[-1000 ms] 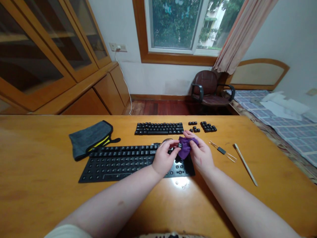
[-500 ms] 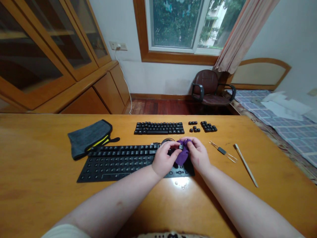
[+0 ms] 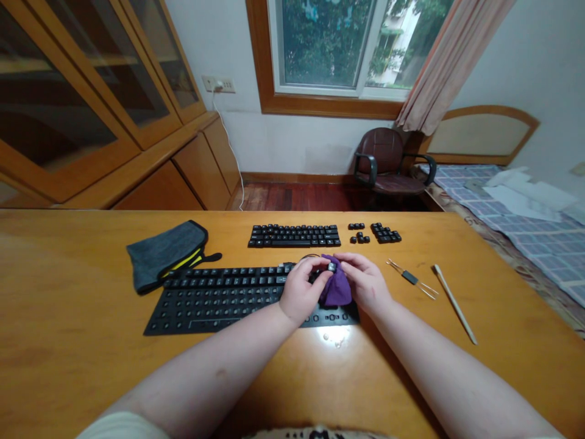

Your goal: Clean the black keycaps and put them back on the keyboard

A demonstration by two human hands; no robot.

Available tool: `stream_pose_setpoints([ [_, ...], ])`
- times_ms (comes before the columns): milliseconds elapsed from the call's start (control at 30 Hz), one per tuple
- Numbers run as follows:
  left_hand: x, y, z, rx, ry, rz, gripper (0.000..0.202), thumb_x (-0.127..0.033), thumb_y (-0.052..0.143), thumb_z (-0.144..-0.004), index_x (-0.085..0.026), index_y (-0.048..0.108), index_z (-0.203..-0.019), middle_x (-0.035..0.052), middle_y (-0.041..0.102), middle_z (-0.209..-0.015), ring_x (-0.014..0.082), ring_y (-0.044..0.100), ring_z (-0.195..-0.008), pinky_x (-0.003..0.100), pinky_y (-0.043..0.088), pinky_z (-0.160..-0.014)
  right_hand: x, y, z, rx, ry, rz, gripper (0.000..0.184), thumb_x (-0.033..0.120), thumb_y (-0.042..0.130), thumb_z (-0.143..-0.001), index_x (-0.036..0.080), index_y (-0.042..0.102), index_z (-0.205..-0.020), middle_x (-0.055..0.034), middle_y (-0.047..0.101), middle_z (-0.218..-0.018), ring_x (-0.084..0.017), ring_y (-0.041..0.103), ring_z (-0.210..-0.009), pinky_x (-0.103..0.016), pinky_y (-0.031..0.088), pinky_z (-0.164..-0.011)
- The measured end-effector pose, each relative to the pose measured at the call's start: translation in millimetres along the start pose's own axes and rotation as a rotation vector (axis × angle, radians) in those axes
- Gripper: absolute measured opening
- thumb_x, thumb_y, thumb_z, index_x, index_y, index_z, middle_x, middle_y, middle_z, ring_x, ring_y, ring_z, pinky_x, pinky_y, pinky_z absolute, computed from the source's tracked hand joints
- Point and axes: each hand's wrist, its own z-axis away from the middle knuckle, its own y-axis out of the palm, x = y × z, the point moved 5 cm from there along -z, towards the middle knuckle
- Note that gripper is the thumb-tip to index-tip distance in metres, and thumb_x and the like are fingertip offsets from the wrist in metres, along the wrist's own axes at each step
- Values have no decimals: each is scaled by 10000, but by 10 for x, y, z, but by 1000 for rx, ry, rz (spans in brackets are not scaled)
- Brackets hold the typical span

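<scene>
Between thumb and fingers, my left hand (image 3: pixel 304 289) pinches a small dark keycap (image 3: pixel 331 266). My right hand (image 3: pixel 367 285) is closed on a purple cloth (image 3: pixel 337 289), which is bunched against the keycap. Both hands are over the right part of a black keyboard (image 3: pixel 219 299). Most of its front rows show bare switches, while the back rows still carry caps. My hands and the cloth hide part of its right side.
Behind the keyboard lie a block of removed keycaps (image 3: pixel 295 236) and smaller keycap groups (image 3: pixel 386 233). A wire keycap puller (image 3: pixel 410 278) and a thin brush (image 3: pixel 454 305) rest at right. A folded grey cloth (image 3: pixel 167 253) lies at left.
The purple cloth has shifted and now hangs more broadly below the fingers. My right fingers have straightened a little; the keycap stays in my left pinch, moved slightly left.
</scene>
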Motion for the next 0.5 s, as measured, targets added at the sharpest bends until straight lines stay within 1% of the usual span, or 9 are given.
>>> stream_pose_setpoints([
  [67,23,-8,0,-22,-20,45,147,-216,574,-791,-181,623,-925,53,647,-915,164,617,-866,307,506,-815,-33,-2,-13,39,-5,20,276,275,715,-652,247,678,-924,-28,698,-916,-178,632,-797,-348,480,-780],
  [133,40,-17,5,-44,-39,72,146,-227,584,-783,-180,640,-910,54,656,-911,169,624,-857,308,511,-815,-37,14,-16,83,-25,44,294,293,725,-644,249,682,-931,-40,684,-970,-194,627,-851,-369,482,-801],
  [200,61,-23,15,-65,-64,109,160,-232,596,-772,-174,647,-912,58,663,-918,170,632,-845,297,520,-801,-21,45,-8,132,-42,56,267,337,689,-685,253,684,-939,-51,651,-1059,-206,612,-920,-371,484,-810],
  [267,81,-29,28,-82,-84,144,174,-230,598,-768,-169,647,-924,61,667,-925,167,639,-828,282,530,-776,1,78,3,180,-50,56,269,380,644,-727,266,679,-969,-54,620,-1114,-206,605,-943,-366,493,-793],
  [367,77,-37,41,-88,-64,102,159,-209,603,-760,-175,655,-906,55,675,-902,166,644,-808,285,533,-765,40,94,3,221,-83,98,273,366,671,-707,276,684,-964,-49,632,-1057,-202,606,-921,-357,503,-768],
  [500,0,-58,43,-82,49,-16,126,-160,612,-745,-188,673,-851,39,688,-855,164,642,-802,307,523,-790,110,71,-6,205,-167,187,262,291,749,-621,281,710,-880,-35,654,-949,-189,607,-865,-348,504,-758],
])
